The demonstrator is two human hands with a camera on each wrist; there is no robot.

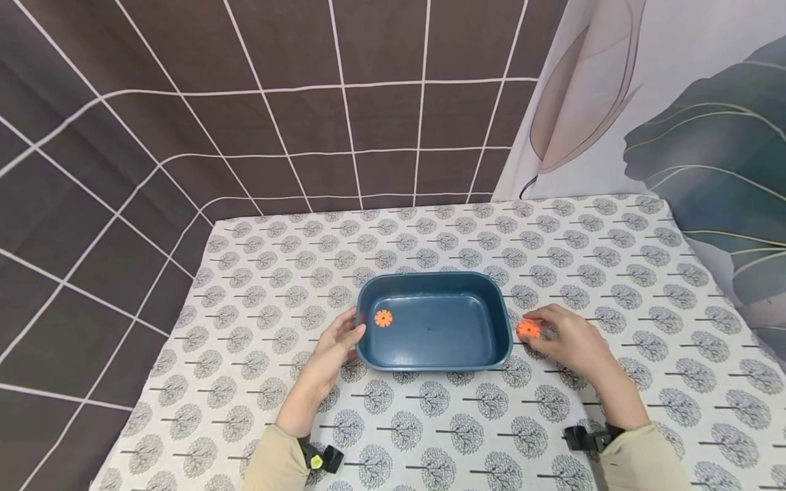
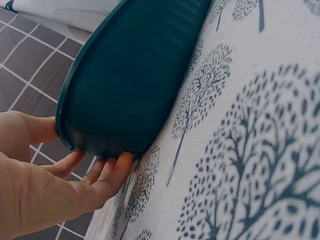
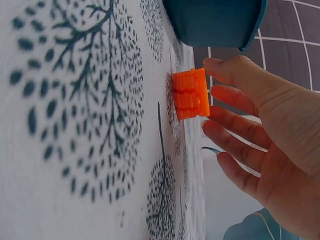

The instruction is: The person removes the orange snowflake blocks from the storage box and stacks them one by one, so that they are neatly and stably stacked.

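Note:
A dark blue plastic basin (image 1: 430,334) stands on the cloth with one orange notched disc (image 1: 383,318) lying inside near its left end. My left hand (image 1: 331,348) holds the basin's left end, thumb at the rim and fingertips against the outer wall (image 2: 115,100). Just right of the basin, a short stack of orange notched discs (image 3: 191,94) rests on the cloth. Over that stack is my right hand (image 1: 568,341), its thumb and fingers spread loosely. In the right wrist view the fingertips (image 3: 214,64) are right at the stack's top edge.
A white cloth printed with grey trees (image 1: 454,423) covers the table. Behind it hangs a dark curtain with white grid lines (image 1: 295,123), which also runs along the left. A pale curtain with large leaves (image 1: 706,136) hangs at the right.

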